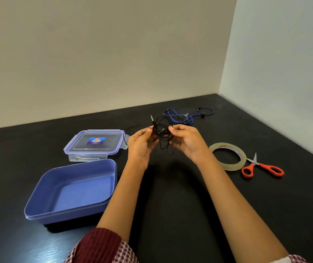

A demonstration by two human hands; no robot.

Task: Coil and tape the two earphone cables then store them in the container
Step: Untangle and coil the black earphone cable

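Head view: a blue plastic container [79,194] sits open at the near left of the black worktop [171,196], and nothing lies inside it. Its clear lid [95,147], trimmed in blue with a label in the middle, lies flat just behind it.

Above the middle of the worktop, 2 hands hold the black earphone cable [162,131] in a loose, uneven bundle. The left hand [142,143] pinches the bundle's left side with curled fingers [149,130]. The right hand [188,142] pinches the right side in the same way. The jack plug [152,118] sticks up from the top of the bundle, and 1 strand trails away left toward the lid.

The blue earphone cable [182,116] lies uncoiled on the worktop behind the hands, partly hidden by the right hand. To the right, a roll of clear tape [226,147] lies flat, with red-handled scissors [262,166] touching its right edge. A patterned sleeve [102,245] shows at the bottom edge.
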